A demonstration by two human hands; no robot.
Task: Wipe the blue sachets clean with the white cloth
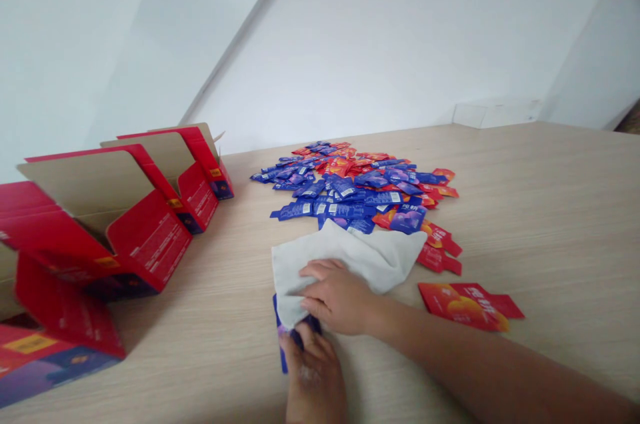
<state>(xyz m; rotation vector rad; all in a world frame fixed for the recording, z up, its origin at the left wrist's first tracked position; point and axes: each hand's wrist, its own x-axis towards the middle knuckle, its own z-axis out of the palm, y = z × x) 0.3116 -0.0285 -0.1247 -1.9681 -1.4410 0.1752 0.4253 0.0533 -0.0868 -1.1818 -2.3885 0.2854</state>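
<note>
A white cloth (350, 247) lies bunched over part of a blue-and-purple sachet (281, 327) near the front of the table. My right hand (340, 297) presses on the cloth, its fingers bent over the fabric. Just below it, my left hand (315, 374) pinches the sachet at the cloth's lower edge; its fingertips are partly hidden. To the right, a red-and-orange sachet (465, 306) rests flat by itself, close to my right forearm. Behind the cloth spreads a heap of blue sachets (345, 207) mixed with red sachets (437, 247).
Several red cardboard boxes with raised flaps stand in a row on the left, among them a large box (150, 237) and a nearer box (65, 317). A white wall (400, 44) rises behind the wooden table (550, 211). A clear, flat-sided object (470, 115) stands against it.
</note>
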